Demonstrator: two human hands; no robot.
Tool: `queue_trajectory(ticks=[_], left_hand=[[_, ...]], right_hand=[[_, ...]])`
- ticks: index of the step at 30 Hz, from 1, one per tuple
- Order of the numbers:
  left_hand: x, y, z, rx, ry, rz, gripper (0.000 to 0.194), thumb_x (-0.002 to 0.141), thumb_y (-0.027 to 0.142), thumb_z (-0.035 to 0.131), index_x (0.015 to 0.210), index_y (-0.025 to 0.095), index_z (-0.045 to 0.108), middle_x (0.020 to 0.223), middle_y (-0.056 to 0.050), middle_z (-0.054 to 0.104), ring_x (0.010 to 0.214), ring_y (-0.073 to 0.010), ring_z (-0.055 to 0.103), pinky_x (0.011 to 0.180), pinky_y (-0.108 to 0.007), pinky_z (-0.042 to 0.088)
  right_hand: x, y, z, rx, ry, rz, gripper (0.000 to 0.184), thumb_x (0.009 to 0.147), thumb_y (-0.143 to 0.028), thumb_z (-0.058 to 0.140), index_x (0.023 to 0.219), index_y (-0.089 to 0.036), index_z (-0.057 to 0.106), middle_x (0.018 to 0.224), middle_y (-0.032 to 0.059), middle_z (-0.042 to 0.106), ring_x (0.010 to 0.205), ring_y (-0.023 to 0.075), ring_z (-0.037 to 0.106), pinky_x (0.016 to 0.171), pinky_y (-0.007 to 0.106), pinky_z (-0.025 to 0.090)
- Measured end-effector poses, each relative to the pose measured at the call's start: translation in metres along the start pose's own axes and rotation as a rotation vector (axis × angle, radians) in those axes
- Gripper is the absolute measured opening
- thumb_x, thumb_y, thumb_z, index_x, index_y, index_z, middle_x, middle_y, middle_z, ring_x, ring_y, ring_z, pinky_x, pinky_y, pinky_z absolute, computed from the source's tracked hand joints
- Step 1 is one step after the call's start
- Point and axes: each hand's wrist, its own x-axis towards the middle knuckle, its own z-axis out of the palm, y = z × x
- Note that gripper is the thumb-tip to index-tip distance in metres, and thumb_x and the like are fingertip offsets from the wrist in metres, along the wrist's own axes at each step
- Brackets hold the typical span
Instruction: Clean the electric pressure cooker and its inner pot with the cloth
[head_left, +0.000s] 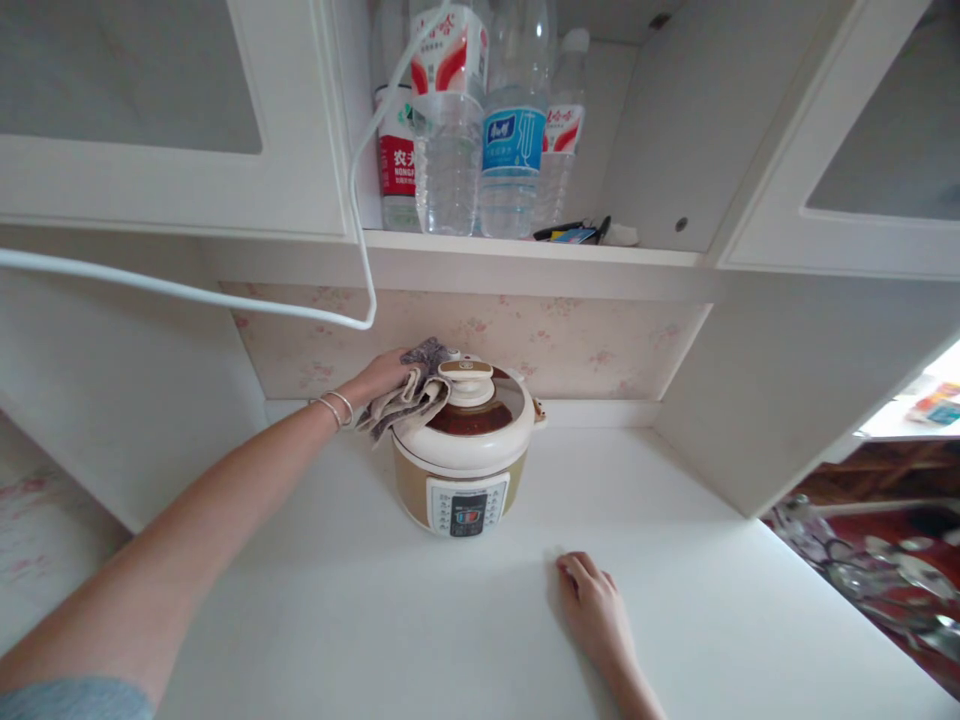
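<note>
A cream and tan electric cooker (pixel 466 478) with a control panel on its front stands at the back of the white counter (pixel 675 600). My left hand (pixel 384 378) reaches out to its left rim and is closed on a grey cloth (pixel 411 395) pressed against the white lid (pixel 480 425) beside the knob. Two thin bangles circle that wrist. My right hand (pixel 596 610) lies flat on the counter in front and to the right of the cooker, fingers stretched out, holding nothing.
An open cupboard shelf (pixel 525 250) above holds several plastic water bottles (pixel 480 130) and small items. A white cable (pixel 225 295) hangs across from the left and loops up to the shelf. Cupboard doors flank both sides. Glassware (pixel 877 570) sits low at the right.
</note>
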Motion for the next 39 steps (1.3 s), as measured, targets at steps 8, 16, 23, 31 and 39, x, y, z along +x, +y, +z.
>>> queue_trajectory(ticks=[8,16,23,31,39], left_hand=[[0.020,-0.004,-0.007,0.004,0.061,0.040,0.053,0.078,0.049,0.055,0.118,0.015,0.060,0.113,-0.011,0.067,0.101,-0.0260,0.061,0.094,-0.038,0.045],[0.049,0.076,-0.001,0.210,-0.215,0.357,0.054,0.077,0.047,0.057,0.125,0.021,0.058,0.127,-0.005,0.060,0.116,-0.0244,0.054,0.103,-0.033,0.036],[0.056,0.125,0.034,0.317,-0.479,0.470,0.050,0.078,0.050,0.054,0.119,0.023,0.063,0.121,-0.006,0.064,0.105,-0.0230,0.060,0.093,-0.029,0.041],[0.056,0.154,0.087,0.580,-0.621,0.554,0.046,0.076,0.049,0.052,0.114,0.027,0.065,0.110,-0.003,0.069,0.094,-0.0217,0.062,0.081,-0.028,0.044],[0.075,0.103,0.041,0.210,-0.460,0.364,0.047,0.074,0.048,0.058,0.111,0.021,0.066,0.112,-0.006,0.068,0.097,-0.0245,0.062,0.088,-0.031,0.045]], right_hand=[[0.001,0.000,-0.001,0.011,0.023,0.012,0.025,0.090,-0.028,0.039,0.094,-0.027,0.063,0.101,0.0009,0.065,0.079,0.0162,0.060,0.080,0.029,0.043],[0.007,-0.003,-0.005,0.066,0.023,0.052,0.025,0.088,-0.026,0.038,0.090,-0.027,0.063,0.097,0.0004,0.066,0.077,0.0149,0.061,0.080,0.028,0.043],[0.009,-0.001,-0.004,0.071,0.027,0.071,0.024,0.088,-0.027,0.040,0.090,-0.027,0.064,0.097,0.0003,0.066,0.077,0.0147,0.062,0.080,0.027,0.043],[0.011,-0.001,-0.004,0.064,0.036,0.103,0.025,0.087,-0.027,0.040,0.090,-0.026,0.065,0.097,0.0008,0.066,0.073,0.0146,0.062,0.076,0.026,0.044],[0.009,0.002,-0.005,0.138,0.022,0.115,0.025,0.086,-0.026,0.038,0.089,-0.026,0.063,0.097,0.0015,0.066,0.079,0.0159,0.061,0.073,0.025,0.045]])
